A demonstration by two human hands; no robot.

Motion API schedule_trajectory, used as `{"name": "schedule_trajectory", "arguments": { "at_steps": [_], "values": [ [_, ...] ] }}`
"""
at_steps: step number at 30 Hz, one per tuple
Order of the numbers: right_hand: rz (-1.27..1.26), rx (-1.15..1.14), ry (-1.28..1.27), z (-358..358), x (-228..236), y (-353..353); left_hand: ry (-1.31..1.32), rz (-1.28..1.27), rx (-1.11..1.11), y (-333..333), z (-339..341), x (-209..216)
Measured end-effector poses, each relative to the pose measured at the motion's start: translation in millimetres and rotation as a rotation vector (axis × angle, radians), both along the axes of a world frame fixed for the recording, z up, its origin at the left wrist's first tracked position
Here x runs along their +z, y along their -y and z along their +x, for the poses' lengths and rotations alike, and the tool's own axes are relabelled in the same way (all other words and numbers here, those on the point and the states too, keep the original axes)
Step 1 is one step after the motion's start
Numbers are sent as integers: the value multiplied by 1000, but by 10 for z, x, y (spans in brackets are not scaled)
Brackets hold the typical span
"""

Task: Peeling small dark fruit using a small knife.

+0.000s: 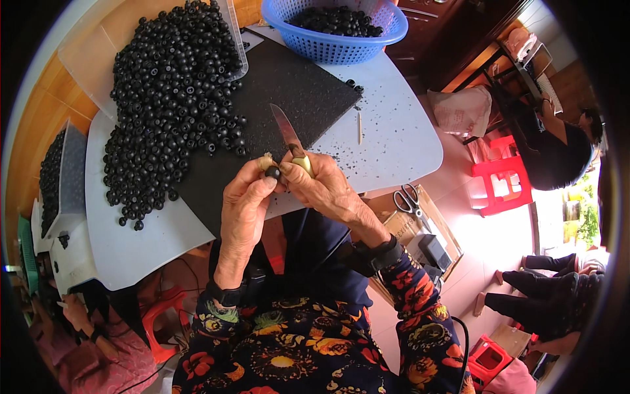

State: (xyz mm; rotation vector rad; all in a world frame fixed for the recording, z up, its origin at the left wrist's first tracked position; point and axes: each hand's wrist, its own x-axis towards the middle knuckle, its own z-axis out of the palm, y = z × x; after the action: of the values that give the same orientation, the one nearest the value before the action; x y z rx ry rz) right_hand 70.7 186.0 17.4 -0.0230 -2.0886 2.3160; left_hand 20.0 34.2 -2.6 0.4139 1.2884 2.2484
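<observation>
My left hand (244, 200) pinches a small black ball-shaped piece (272, 172) between thumb and fingers. Something pale wraps one of its fingertips. Close against it, my right hand (331, 192) grips a small knife (285, 126) by its pale yellow handle, the blade pointing up and away from me. The right thumb lies beside the black piece; whether the blade's edge touches it is hidden by the fingers. Both hands are above the near edge of a dark mat (289, 82). To their left spreads a large heap of similar black pieces (164, 98), several showing a round hole.
The heap spills from a clear bin (85, 56) onto the white table (400, 125). A blue basket (328, 50) with black pieces stands at the back. A thin stick (359, 129) and black shavings lie right. Scissors (408, 200) rest on a cardboard box (454, 253). Other people sit on both sides.
</observation>
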Motion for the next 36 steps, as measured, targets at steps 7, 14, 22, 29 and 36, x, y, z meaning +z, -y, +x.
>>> {"name": "schedule_trajectory", "arguments": {
  "at_steps": [7,14,22,29,36],
  "values": [
    [109,-22,14,0,40,19,12,27,-7,0,-29,18],
    [526,-162,-121,27,60,86,152,94,90,-6,-32,82],
    [870,-132,-289,26,81,65,161,117,77,4,-52,29],
    [889,-137,-283,1,54,84,148,127,78,12,-49,38],
    [994,-179,-133,-119,22,4,87,150,-13,17,-44,23]
  ]
}}
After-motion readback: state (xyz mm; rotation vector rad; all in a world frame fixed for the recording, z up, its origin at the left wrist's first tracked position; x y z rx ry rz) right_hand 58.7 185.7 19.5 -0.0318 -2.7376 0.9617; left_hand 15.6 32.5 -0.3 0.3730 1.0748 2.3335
